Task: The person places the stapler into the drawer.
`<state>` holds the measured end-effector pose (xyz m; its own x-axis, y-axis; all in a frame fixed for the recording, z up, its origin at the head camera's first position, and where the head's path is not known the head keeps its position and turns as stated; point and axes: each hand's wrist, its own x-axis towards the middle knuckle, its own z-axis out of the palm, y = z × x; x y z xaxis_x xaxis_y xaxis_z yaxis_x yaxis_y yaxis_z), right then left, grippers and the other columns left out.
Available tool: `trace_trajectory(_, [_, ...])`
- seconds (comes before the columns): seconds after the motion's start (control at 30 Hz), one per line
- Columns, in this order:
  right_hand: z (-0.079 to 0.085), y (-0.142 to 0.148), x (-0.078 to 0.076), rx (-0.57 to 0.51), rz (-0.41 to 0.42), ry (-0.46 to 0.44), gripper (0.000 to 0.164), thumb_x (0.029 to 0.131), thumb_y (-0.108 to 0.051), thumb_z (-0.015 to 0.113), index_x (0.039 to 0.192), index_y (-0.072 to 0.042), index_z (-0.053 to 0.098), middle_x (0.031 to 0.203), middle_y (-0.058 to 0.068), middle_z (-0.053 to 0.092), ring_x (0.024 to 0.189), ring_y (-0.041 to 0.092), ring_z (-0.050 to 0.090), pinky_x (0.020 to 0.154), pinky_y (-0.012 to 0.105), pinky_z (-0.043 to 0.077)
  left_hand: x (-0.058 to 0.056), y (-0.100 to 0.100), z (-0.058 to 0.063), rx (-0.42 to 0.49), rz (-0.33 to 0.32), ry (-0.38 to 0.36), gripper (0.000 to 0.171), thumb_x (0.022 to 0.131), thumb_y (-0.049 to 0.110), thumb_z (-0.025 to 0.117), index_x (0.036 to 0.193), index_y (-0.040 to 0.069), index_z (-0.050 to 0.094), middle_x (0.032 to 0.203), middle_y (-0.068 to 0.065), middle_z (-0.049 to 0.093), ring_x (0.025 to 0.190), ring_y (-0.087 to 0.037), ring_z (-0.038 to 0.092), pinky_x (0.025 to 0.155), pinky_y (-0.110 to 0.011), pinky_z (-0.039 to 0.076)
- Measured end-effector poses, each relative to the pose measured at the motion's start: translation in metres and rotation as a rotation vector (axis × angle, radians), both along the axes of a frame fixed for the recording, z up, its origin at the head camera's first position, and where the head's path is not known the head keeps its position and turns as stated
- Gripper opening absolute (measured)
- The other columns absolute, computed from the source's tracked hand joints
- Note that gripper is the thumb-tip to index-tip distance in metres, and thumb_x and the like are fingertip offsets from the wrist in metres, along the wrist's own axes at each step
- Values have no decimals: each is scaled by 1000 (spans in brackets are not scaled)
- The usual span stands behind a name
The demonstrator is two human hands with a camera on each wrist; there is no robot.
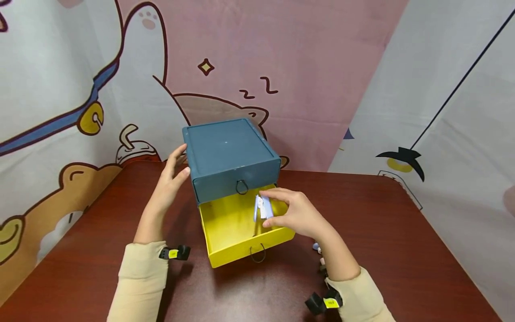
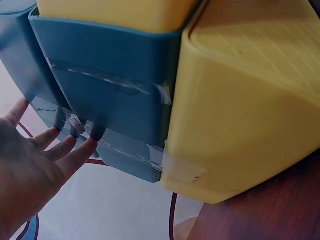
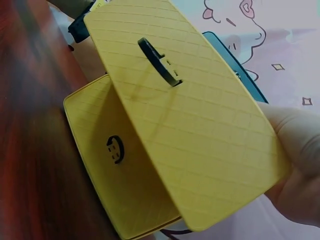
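A drawer unit with a blue-grey top [image 1: 229, 150] stands on the table, its yellow drawer [image 1: 231, 257] pulled out. Over the right part of that drawer, my right hand [image 1: 299, 212] pinches a small lilac-and-white stapler [image 1: 265, 208] between thumb and fingers. In the right wrist view the stapler is hidden, and the right hand [image 3: 300, 160] shows behind the yellow drawer front [image 3: 195, 115]. My left hand [image 1: 166, 183] rests against the unit's left side. The left wrist view has that hand [image 2: 35, 165] with its fingertips touching the taped blue casing [image 2: 110, 95].
Below the pulled-out drawer is another yellow drawer front [image 3: 90, 130] with a black loop handle [image 3: 116, 149]. Small items [image 1: 317, 247] lie on the brown table [image 1: 402, 250] beside my right forearm. A cartoon-printed cloth [image 1: 306, 89] hangs behind the table.
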<state>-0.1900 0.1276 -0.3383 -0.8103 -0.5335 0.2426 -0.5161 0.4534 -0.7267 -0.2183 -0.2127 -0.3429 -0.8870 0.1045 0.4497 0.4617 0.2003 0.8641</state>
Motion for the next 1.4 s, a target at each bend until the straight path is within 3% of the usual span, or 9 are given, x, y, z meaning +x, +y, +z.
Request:
trace_trajectory(0.17, [7,-3,-1,130,31,28,66,71,-23,86,131,-12,61,130,3,57,121,23,50,95,46,43,0,1,-1,9,1,-3,63,96,22,49,153,19,23,149,-12,29,136,-29,25,104,-58,22])
trace_trajectory(0.37, [11,-4,-1,184,63,40,62,73,-21,84,129,-11,62,129,4,58,122,26,49,97,48,40,1,1,0,13,-4,-4,62,96,20,48,153,18,23,149,-11,29,137,-28,25,105,-57,22])
trace_trajectory(0.5, [8,-2,-1,117,61,27,58,75,-21,82,129,-10,62,129,2,59,125,24,47,100,48,38,0,1,0,10,-2,-2,62,96,21,49,153,19,23,149,-11,29,136,-28,25,105,-57,22])
trace_trajectory(0.67, [-3,5,2,-86,35,4,45,82,-19,77,125,-11,65,126,-2,60,119,22,52,97,49,40,-1,2,-1,10,-9,1,62,96,19,48,153,18,23,148,-12,29,136,-29,26,105,-57,23])
trace_trajectory(0.93, [-9,22,5,-285,26,135,36,84,-4,72,119,-6,67,117,3,65,107,30,59,90,44,47,-1,1,-1,4,-1,0,62,96,22,49,153,18,23,149,-12,29,136,-28,25,105,-57,22])
trace_trajectory(1.07, [-9,34,8,-286,-22,139,36,83,-3,73,119,-8,68,115,1,65,105,26,60,87,43,49,-1,1,-1,1,-7,6,62,96,22,49,153,18,22,149,-12,28,137,-29,24,105,-58,21])
trace_trajectory(1.27, [-14,52,11,-194,-96,139,35,84,-10,74,118,-12,68,116,-2,64,108,17,58,87,39,49,-2,1,-2,8,-7,6,62,96,19,48,153,17,23,148,-14,29,136,-29,25,105,-57,22])
trace_trajectory(1.4, [-18,64,11,-160,-122,144,35,84,-14,75,118,-15,68,116,-5,64,111,14,56,93,45,43,-2,1,-2,11,-5,4,62,96,19,48,153,17,23,147,-16,29,136,-29,25,105,-57,22])
